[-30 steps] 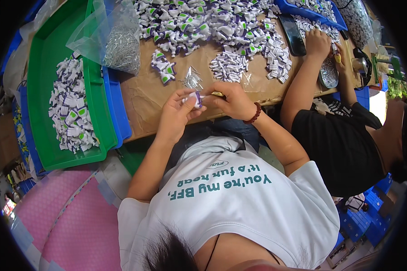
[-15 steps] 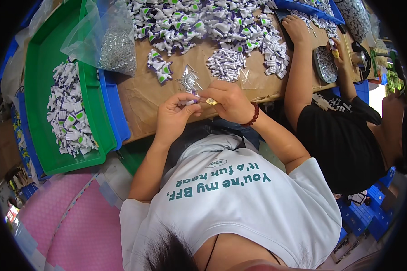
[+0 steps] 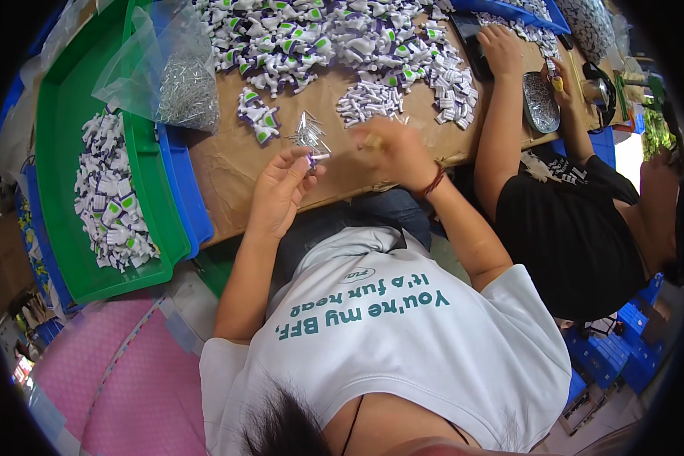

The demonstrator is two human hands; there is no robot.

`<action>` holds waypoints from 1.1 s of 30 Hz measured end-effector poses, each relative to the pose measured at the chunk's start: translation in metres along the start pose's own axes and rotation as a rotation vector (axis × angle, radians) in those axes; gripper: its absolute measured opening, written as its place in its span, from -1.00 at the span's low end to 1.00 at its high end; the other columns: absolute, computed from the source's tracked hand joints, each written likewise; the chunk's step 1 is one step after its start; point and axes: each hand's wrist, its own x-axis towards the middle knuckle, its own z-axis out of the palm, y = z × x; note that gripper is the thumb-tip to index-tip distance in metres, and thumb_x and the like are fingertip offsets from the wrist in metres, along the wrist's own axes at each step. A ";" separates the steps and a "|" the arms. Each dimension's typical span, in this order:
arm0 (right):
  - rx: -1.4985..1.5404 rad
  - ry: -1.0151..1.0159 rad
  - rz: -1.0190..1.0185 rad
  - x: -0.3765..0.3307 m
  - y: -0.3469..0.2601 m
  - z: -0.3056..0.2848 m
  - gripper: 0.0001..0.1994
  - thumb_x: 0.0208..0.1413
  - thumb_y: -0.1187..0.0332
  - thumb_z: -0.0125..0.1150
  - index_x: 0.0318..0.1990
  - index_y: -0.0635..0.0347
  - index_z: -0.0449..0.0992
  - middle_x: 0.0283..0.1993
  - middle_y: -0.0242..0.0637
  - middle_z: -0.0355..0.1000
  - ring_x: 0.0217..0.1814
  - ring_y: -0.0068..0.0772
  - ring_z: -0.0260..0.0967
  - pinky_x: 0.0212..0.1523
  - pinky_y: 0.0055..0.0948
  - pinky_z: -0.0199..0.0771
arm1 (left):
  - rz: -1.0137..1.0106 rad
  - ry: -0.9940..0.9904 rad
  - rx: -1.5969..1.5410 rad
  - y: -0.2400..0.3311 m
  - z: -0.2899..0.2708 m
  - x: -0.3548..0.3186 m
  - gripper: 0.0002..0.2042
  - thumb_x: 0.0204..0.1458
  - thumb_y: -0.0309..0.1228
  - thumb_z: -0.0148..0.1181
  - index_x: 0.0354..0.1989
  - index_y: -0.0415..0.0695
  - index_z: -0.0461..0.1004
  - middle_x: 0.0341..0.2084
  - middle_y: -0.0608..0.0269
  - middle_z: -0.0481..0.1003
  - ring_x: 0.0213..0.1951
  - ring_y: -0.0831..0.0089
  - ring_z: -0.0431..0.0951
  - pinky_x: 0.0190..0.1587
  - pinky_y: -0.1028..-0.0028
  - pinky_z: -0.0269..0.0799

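A brown cardboard-covered table (image 3: 228, 163) holds heaps of small white plastic pieces (image 3: 319, 34). The left hand (image 3: 281, 190) pinches a thin metal pin (image 3: 318, 157). The right hand (image 3: 395, 148) is blurred, grip unclear.

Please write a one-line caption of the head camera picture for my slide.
Person's left hand pinches a small white part over a brown table, right hand blurred beside it.

Both hands (image 3: 285, 186) raised, fingers pinched

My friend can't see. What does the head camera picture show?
A person in a white T-shirt sits at a brown table, the left hand pinching a small white-and-purple plastic part and the blurred right hand raised beside it. Piles of similar white, green and purple parts cover the table, and more fill a green plastic tray.
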 end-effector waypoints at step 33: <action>0.620 0.086 0.462 0.021 -0.016 -0.009 -0.80 0.00 0.49 0.18 -0.17 0.22 0.46 -0.51 -0.51 0.34 -0.55 -0.77 0.18 -0.56 -0.74 0.13 | -0.022 -0.021 -0.013 0.001 0.024 -0.002 -0.79 0.08 -0.50 0.04 -0.11 -0.25 0.33 -0.28 0.19 0.45 -0.23 0.38 0.52 -0.20 0.59 0.48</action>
